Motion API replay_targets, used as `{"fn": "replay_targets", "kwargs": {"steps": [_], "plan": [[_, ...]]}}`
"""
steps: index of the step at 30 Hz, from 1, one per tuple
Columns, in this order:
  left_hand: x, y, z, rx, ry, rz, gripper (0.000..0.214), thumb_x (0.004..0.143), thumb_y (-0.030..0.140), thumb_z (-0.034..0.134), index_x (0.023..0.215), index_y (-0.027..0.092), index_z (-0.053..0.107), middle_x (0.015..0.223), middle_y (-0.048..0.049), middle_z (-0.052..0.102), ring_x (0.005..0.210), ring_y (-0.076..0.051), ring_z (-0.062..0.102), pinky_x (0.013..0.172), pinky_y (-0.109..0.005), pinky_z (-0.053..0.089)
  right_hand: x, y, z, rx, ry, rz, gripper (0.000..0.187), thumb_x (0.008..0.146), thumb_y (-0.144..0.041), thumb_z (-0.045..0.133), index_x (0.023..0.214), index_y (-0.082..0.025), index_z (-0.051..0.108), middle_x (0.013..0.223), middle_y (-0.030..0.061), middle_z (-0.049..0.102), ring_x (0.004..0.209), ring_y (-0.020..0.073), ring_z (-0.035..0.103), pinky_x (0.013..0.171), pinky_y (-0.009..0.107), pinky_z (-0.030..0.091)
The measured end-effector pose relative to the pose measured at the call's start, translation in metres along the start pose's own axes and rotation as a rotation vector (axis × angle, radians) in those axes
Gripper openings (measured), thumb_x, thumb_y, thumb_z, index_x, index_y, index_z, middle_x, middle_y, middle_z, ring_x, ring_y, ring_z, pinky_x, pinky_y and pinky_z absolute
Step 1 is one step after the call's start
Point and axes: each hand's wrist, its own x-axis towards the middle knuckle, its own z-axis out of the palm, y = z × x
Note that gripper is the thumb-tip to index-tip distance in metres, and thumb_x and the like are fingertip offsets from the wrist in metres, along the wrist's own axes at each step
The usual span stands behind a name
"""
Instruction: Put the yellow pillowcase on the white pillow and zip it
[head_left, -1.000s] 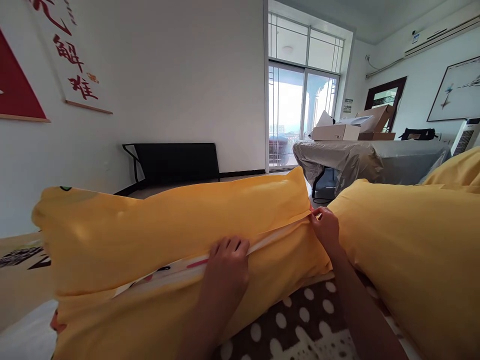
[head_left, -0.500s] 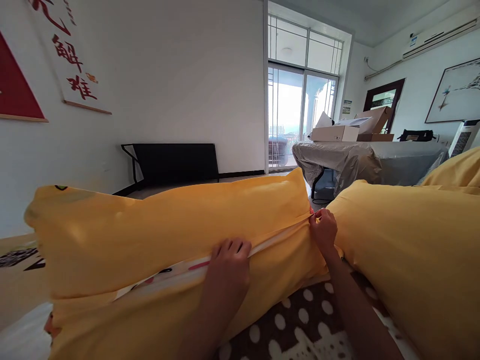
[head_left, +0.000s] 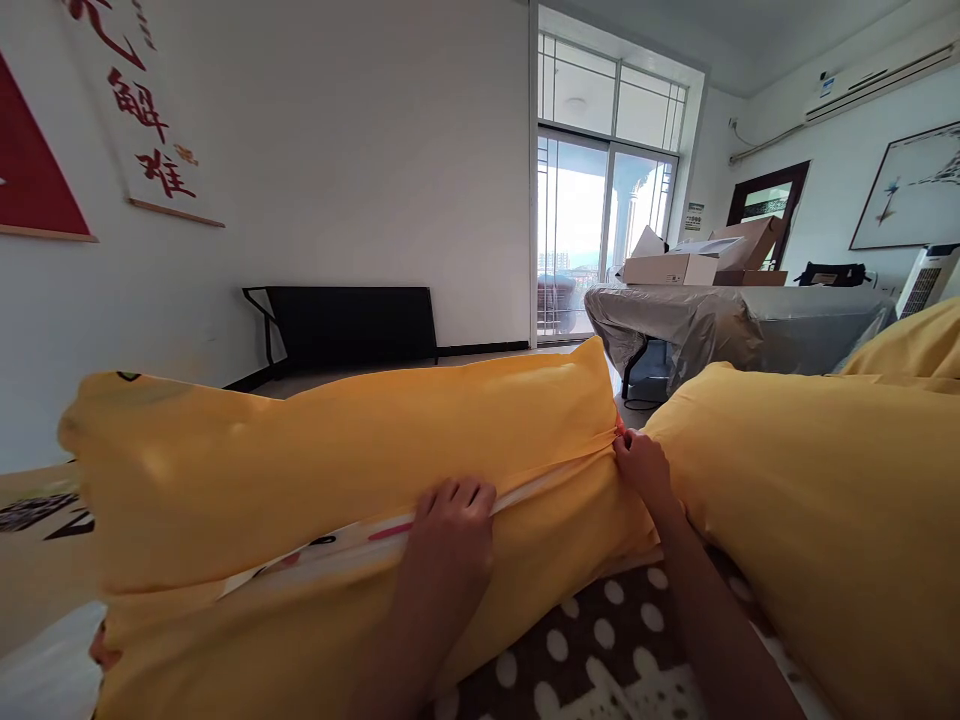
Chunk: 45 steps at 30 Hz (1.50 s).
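From the head camera I see the yellow pillow [head_left: 337, 450] lying crosswise. My left hand [head_left: 450, 545] presses flat on its open seam, fingers curled over the edge. At 2 o'clock from it, my right hand [head_left: 643, 468] pinches the seam's end; the zipper pull is hidden.

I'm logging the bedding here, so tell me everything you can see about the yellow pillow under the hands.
The yellow pillow is long, plump and covered in smooth yellow fabric. It lies lengthwise across a brown spotted sheet. An opening runs along its near side, showing a white printed inner fabric. The left hand presses on that opening near the middle; the right hand pinches its right end. A second yellow pillow sits beside it on the right.
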Motion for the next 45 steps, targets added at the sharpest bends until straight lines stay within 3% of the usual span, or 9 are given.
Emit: {"fn": "replay_targets", "kwargs": {"steps": [11,13,17,19,24,33,36,40,45], "plan": [[-0.006,0.012,0.003,0.016,0.050,0.104,0.027,0.078,0.000,0.038,0.077,0.016,0.060,0.081,-0.0055,0.059,0.082,-0.022,0.052,0.077,-0.036,0.037,0.000,0.000,0.012,0.051,0.120,0.065,0.030,0.088,-0.036,0.041,0.088,-0.018,0.064,0.081,0.0079,0.067,0.072,0.0181,0.058,0.054,0.026,0.023],[-0.011,0.015,0.000,0.062,0.115,0.117,0.029,0.075,-0.002,0.039,0.077,0.016,0.061,0.081,-0.0064,0.059,0.080,-0.022,0.051,0.074,-0.035,0.037,0.000,-0.002,0.007,0.101,0.094,0.054,0.029,0.088,-0.036,0.040,0.086,-0.018,0.063,0.081,0.0071,0.067,0.072,0.0177,0.058,0.054,0.025,0.025],[-0.024,0.018,-0.010,0.126,0.346,0.145,0.035,0.068,-0.007,0.040,0.081,0.017,0.062,0.112,-0.0078,0.058,0.099,-0.024,0.048,0.081,-0.036,0.036,-0.007,-0.012,-0.014,0.069,0.079,0.065,0.026,0.087,-0.036,0.042,0.084,-0.019,0.061,0.083,0.0072,0.066,0.074,0.0192,0.059,0.055,0.026,0.026],[-0.028,0.018,-0.014,0.103,0.354,0.170,0.035,0.068,-0.008,0.039,0.079,0.017,0.061,0.110,-0.0071,0.059,0.097,-0.022,0.048,0.082,-0.036,0.036,-0.013,-0.020,-0.026,0.020,0.063,0.068,0.022,0.085,-0.032,0.043,0.094,-0.019,0.059,0.087,0.0073,0.066,0.076,0.0204,0.059,0.055,0.026,0.025],[-0.032,0.018,-0.021,0.069,0.302,0.182,0.035,0.071,-0.008,0.037,0.079,0.017,0.059,0.089,-0.0050,0.059,0.084,-0.019,0.049,0.079,-0.033,0.036,-0.037,-0.039,-0.051,-0.021,-0.047,-0.138,0.030,0.082,-0.019,0.041,0.110,-0.019,0.052,0.089,0.0072,0.065,0.080,0.0214,0.059,0.058,0.027,0.027],[-0.041,0.015,-0.026,0.016,0.185,0.308,0.027,0.065,-0.007,0.040,0.070,0.017,0.052,0.077,-0.0041,0.055,0.072,-0.019,0.048,0.063,-0.028,0.037,-0.094,-0.068,-0.064,-0.034,-0.081,-0.822,0.023,0.076,-0.005,0.048,0.088,-0.020,0.060,0.102,0.0048,0.059,0.098,0.0186,0.051,0.086,0.032,0.027],[-0.034,0.003,-0.028,-0.038,0.156,0.337,0.020,0.076,-0.001,0.042,0.075,0.018,0.052,0.076,-0.0024,0.056,0.068,-0.017,0.050,0.060,-0.026,0.038,-0.098,-0.067,-0.067,-0.043,-0.135,-0.812,0.021,0.076,-0.001,0.046,0.079,-0.018,0.057,0.089,0.0028,0.060,0.083,0.0153,0.052,0.078,0.029,0.027],[-0.029,-0.021,-0.030,-0.009,0.267,0.365,0.018,0.083,0.009,0.048,0.099,0.017,0.052,0.087,-0.0031,0.061,0.077,-0.017,0.056,0.066,-0.026,0.042,-0.097,-0.057,-0.078,-0.048,-0.215,-0.778,0.019,0.075,-0.001,0.045,0.069,-0.018,0.053,0.074,0.0012,0.057,0.067,0.0135,0.046,0.065,0.027,0.023],[-0.041,-0.047,-0.035,0.301,0.267,0.323,0.014,0.080,0.006,0.048,0.076,0.017,0.056,0.083,-0.0052,0.060,0.078,-0.022,0.054,0.072,-0.033,0.039,-0.099,-0.062,-0.080,-0.115,-0.291,-0.807,0.021,0.074,-0.001,0.044,0.073,-0.018,0.057,0.077,0.0029,0.061,0.067,0.0143,0.050,0.066,0.028,0.026]]}}
